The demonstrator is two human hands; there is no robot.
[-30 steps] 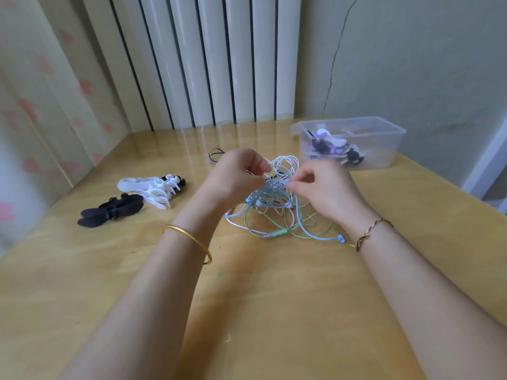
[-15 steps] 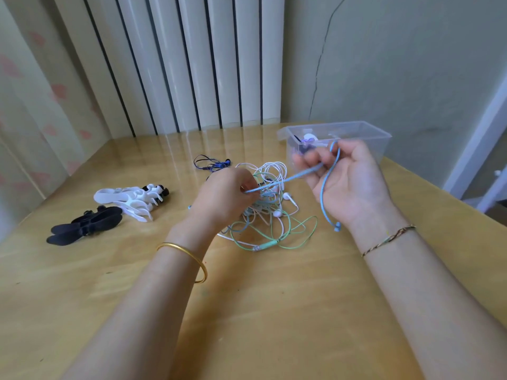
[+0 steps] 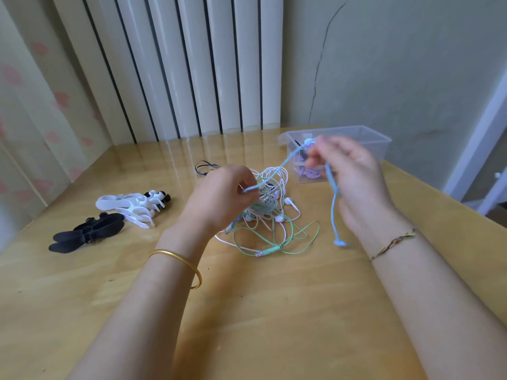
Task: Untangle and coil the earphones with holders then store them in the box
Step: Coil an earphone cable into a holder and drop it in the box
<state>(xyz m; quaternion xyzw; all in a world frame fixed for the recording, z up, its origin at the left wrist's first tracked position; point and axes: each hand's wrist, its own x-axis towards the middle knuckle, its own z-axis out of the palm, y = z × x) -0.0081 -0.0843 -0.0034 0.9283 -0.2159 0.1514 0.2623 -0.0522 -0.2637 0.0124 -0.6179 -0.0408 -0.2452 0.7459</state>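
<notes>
Now: tabletop (image 3: 274,311) carries box (image 3: 378,138) at 1 o'clock from the tangle (image 3: 271,215). Right hand (image 3: 354,176), blurred, is raised before the box with fingers curled on the blue cord (image 3: 333,209), one end dangling. Left hand (image 3: 219,198) pinches the same cord over the tangle. White holders (image 3: 123,207) and black holders (image 3: 87,234) lie at 9 o'clock.

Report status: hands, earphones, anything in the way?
Left hand pinches blue cable at the white-and-green tangle, right hand grips it higher up. One blue end hangs free, rest runs into the tangle. Tangle itself is the obstruction.
</notes>
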